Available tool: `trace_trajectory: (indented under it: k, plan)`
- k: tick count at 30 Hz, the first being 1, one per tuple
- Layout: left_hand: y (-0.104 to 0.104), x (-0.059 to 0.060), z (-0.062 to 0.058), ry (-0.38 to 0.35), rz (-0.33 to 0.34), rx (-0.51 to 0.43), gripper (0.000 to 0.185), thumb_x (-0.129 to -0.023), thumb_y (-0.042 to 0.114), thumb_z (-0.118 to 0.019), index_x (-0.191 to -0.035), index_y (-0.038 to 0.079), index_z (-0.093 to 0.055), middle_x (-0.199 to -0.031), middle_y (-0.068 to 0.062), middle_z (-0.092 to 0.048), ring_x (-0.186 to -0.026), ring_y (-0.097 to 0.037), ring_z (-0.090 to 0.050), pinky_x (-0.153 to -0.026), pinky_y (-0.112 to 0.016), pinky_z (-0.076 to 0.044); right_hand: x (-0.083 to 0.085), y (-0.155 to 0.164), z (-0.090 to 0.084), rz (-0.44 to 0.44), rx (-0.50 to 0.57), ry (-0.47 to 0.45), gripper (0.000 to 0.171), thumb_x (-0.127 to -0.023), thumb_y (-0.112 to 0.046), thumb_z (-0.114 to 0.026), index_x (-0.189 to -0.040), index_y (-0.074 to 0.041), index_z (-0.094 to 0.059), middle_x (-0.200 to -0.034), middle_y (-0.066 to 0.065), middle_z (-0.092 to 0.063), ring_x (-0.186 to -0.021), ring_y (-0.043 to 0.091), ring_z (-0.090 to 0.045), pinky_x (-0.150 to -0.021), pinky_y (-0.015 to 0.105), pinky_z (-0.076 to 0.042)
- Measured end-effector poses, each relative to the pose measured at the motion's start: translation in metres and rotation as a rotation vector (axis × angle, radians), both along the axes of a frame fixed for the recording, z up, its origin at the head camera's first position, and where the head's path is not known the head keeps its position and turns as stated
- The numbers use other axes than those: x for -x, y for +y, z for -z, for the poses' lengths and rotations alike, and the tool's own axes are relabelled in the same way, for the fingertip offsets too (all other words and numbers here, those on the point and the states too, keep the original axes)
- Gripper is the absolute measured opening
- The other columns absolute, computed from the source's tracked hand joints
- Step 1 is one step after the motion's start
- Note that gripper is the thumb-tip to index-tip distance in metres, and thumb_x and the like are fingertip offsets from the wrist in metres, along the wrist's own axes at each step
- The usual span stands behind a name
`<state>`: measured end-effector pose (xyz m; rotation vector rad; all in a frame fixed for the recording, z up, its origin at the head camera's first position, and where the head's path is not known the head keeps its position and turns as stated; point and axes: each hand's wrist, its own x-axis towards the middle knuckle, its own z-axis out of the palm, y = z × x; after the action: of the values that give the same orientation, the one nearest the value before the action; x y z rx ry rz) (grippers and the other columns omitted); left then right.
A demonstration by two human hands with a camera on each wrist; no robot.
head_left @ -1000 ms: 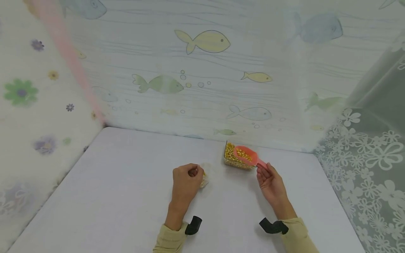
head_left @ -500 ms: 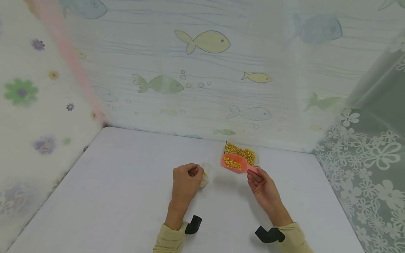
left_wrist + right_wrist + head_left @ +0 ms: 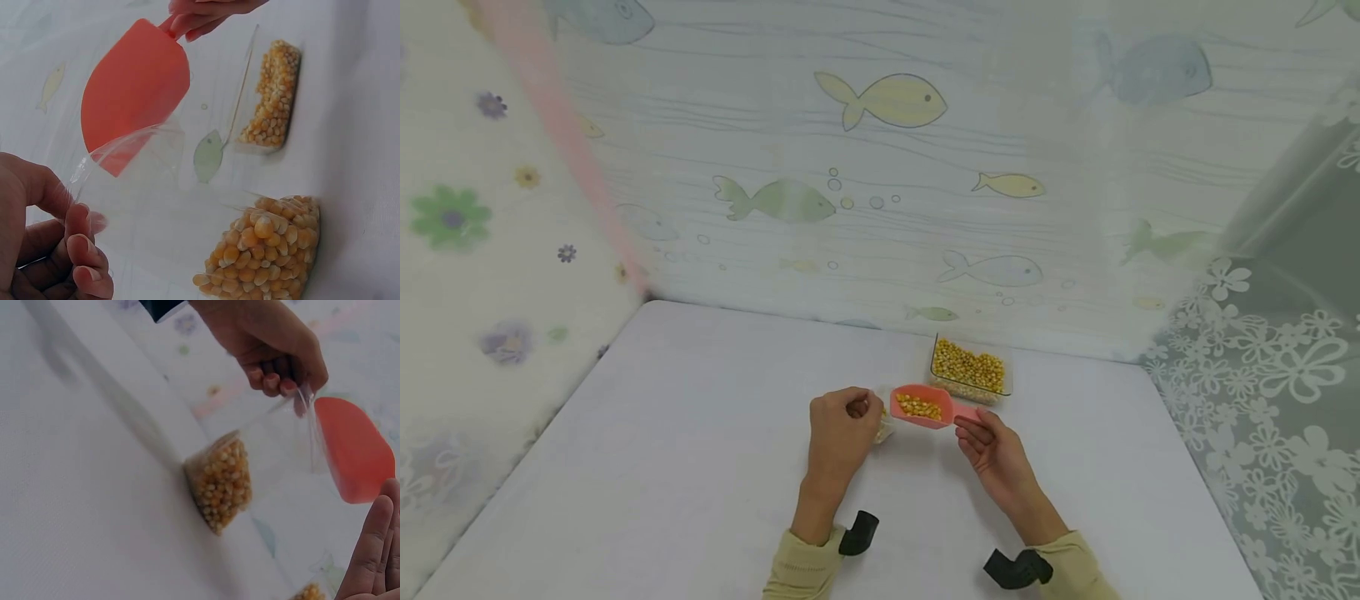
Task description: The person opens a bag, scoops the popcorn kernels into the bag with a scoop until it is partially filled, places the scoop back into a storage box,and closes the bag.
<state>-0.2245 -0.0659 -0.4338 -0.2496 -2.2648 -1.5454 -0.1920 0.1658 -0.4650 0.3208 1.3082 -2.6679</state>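
From my seat I see the left hand [image 3: 841, 432] pinching the top edge of a clear plastic bag [image 3: 250, 469] between thumb and curled fingers, holding its mouth up while the bottom of the bag rests on the white table [image 3: 700, 433]. The left wrist view shows the bag's lower part packed with yellow corn kernels [image 3: 262, 256], and its upper part see-through and slack. My right hand [image 3: 992, 450] grips the handle of a pink scoop [image 3: 922, 406] by the fingertips; the scoop's bowl carries a small heap of kernels and sits just beside the bag's mouth, right next to the left hand. In the right wrist view the scoop's front edge is close against the lifted plastic, though I cannot tell whether they actually touch. Behind the scoop, toward the far edge of the table, stands a clear tub [image 3: 971, 369] filled with more kernels, a little apart from both hands. A curtain printed with fish [image 3: 880, 167] hangs behind the table, and flowered fabric closes in both sides. Both sleeves are pale yellow, each with a black wrist mount.
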Motion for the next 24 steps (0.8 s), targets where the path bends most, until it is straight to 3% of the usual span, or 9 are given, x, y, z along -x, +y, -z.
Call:
trace_trajectory:
  k: [7, 15, 24]
  plan:
    - [0.0, 0.0, 0.001, -0.008, 0.004, -0.005, 0.012, -0.087, -0.001, -0.068, -0.077, -0.002, -0.074, -0.059, -0.002, -0.059, -0.054, -0.009, -0.052, -0.051, -0.022, -0.047, 0.004, -0.008, -0.007, 0.043, -0.104, -0.02, 0.045, -0.112, -0.024, -0.038, -0.089, -0.014, -0.076, -0.088, -0.001, -0.078, -0.08, 0.005, -0.073, -0.078, 0.017, -0.057]
    - [0.0, -0.001, 0.0, -0.025, 0.003, 0.001, 0.01, -0.087, 0.0, -0.069, -0.079, -0.003, -0.075, -0.06, -0.003, -0.06, -0.054, -0.011, -0.053, -0.051, -0.022, -0.048, 0.007, -0.018, -0.011, 0.079, -0.203, -0.056, 0.043, -0.11, -0.021, -0.043, -0.086, -0.012, -0.077, -0.086, 0.002, -0.078, -0.077, 0.008, -0.074, -0.076, 0.02, -0.058]
    - [-0.001, -0.002, 0.0, -0.044, 0.002, 0.006, 0.009, -0.086, 0.002, -0.071, -0.08, -0.004, -0.075, -0.062, -0.004, -0.061, -0.055, -0.011, -0.053, -0.051, -0.022, -0.048, 0.011, -0.024, -0.017, 0.106, -0.3, -0.049, 0.035, -0.109, -0.019, -0.047, -0.092, -0.006, -0.075, -0.085, 0.003, -0.078, -0.078, 0.012, -0.076, -0.077, 0.024, -0.06]
